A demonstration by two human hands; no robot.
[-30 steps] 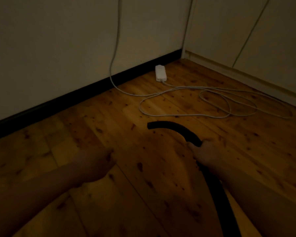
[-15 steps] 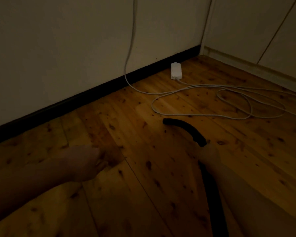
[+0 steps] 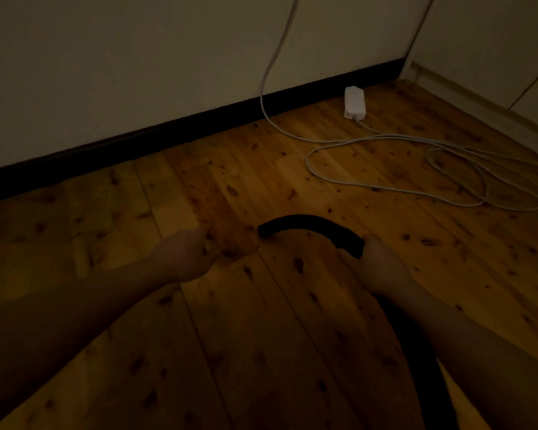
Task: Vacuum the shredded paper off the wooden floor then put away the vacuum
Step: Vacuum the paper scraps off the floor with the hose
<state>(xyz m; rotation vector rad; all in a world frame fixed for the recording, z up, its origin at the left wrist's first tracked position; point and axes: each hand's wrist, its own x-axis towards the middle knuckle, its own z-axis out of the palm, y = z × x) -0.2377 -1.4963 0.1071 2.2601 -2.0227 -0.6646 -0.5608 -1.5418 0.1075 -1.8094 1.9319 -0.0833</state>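
Left grip (image 3: 187, 256) moved nearer vacuum hose (image 3: 308, 220) tip, loosely curled, right grip (image 3: 382, 265) wrapped round hose

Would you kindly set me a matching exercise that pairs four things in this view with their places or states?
Things:
1. vacuum hose
2. power brick
3. cable
4. left hand

Places or states:
a. looped on the floor at the right
b. beside the black skirting board
c. left of the hose's tip
d. gripped by the right hand

Pairs: 1-d, 2-b, 3-a, 4-c.
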